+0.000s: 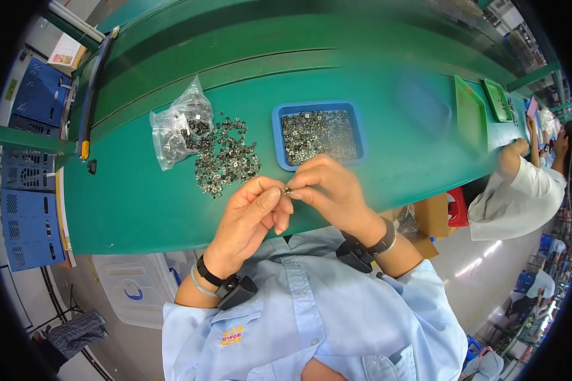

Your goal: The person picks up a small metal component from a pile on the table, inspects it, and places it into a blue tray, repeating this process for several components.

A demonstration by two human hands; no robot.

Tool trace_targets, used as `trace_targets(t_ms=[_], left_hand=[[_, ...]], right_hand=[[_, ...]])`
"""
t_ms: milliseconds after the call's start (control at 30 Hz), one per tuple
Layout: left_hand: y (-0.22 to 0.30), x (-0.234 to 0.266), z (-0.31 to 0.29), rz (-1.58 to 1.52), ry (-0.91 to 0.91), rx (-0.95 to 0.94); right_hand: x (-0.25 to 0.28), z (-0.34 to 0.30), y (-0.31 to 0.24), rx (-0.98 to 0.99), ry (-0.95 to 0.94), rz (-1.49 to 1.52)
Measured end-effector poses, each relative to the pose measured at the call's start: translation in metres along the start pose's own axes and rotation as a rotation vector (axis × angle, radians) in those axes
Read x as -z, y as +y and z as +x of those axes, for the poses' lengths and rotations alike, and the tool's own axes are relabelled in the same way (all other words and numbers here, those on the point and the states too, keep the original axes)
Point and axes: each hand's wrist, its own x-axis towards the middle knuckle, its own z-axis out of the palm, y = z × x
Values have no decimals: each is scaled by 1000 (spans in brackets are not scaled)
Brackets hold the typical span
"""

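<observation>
Close together above the near part of the green table, my left hand and my right hand pinch a small dark metal part between their fingertips. Its exact kind is too small to make out. Just beyond my left hand lies a loose pile of small black and silver metal parts. A clear plastic bag with more of these parts rests against the pile's left side. Past my right hand stands a blue tray holding many similar small parts, denser on its left side.
Green trays lie at the table's right. Nearby, a co-worker in a white shirt leans at the same table. Below it are cardboard boxes and a clear lidded bin. Blue perforated panels stand at far left.
</observation>
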Motion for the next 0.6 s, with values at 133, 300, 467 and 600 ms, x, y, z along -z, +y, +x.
trace_targets(t_ms=[133, 300, 467, 600], left_hand=[[-6, 4, 1, -69, -78, -34], [-10, 8, 2, -119, -123, -67], [-10, 9, 3, -138, -139, -77], [-10, 9, 3, -150, -122, -67]], right_hand=[[-2, -1, 0, 52, 16, 71], [-3, 0, -5, 55, 6, 54], [-3, 2, -6, 133, -11, -8], [-3, 2, -5, 155, -14, -34]])
